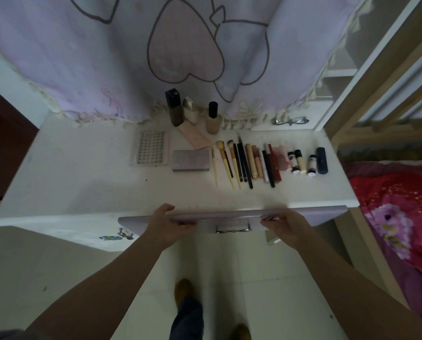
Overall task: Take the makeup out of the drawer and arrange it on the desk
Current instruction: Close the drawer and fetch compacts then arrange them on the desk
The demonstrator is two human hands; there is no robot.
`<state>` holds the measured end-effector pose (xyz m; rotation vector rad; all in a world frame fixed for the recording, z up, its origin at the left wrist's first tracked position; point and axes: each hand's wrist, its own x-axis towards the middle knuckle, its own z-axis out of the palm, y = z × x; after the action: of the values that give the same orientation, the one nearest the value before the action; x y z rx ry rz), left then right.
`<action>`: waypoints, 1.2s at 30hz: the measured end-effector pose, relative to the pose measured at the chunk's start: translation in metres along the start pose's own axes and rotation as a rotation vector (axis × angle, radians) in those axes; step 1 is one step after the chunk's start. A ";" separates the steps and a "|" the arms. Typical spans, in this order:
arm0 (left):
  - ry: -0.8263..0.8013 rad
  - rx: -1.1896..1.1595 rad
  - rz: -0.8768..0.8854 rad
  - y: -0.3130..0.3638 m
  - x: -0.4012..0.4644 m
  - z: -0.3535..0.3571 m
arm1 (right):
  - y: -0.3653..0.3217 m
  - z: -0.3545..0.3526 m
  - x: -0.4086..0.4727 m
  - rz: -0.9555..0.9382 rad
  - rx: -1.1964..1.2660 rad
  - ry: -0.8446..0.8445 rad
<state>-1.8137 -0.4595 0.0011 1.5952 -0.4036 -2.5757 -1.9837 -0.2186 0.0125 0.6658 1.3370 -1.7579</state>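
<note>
Drawer [232, 217] front is being gripped by left hand [167, 223] and right hand [282, 224], makeup [254, 160] being already arranged on far desk [82, 177]; closing push likely needed next.

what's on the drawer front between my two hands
In the head view, the metal drawer handle sits on the drawer front between the left hand and right hand, nearer the right; nothing else lies there.

Legible text: none. Small white-capped tubes [295, 161], right of frame centre, carry dark label marks too blurred to read (as does the tall dark square bottle [173, 106], above centre).
</note>
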 end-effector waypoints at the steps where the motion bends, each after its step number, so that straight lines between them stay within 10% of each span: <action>1: -0.013 0.008 0.014 -0.002 -0.002 -0.001 | 0.001 -0.002 -0.001 -0.012 -0.083 0.002; 13: -0.155 1.337 0.340 -0.039 -0.094 0.098 | -0.063 0.007 -0.071 -0.339 -1.737 0.134; 21: -0.323 1.946 1.424 -0.103 -0.099 0.177 | -0.066 -0.050 -0.114 -1.253 -1.650 0.765; 29: -0.701 2.114 1.819 -0.157 -0.083 0.184 | 0.006 -0.120 -0.137 -0.710 -1.637 1.027; 36: -1.287 2.262 1.696 -0.205 -0.085 0.157 | 0.114 -0.130 -0.185 -0.386 -1.305 1.284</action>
<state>-1.9015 -0.2163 0.0859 -1.1759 -2.8357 -0.3445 -1.7968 -0.0549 0.0610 0.7176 3.0966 -0.1198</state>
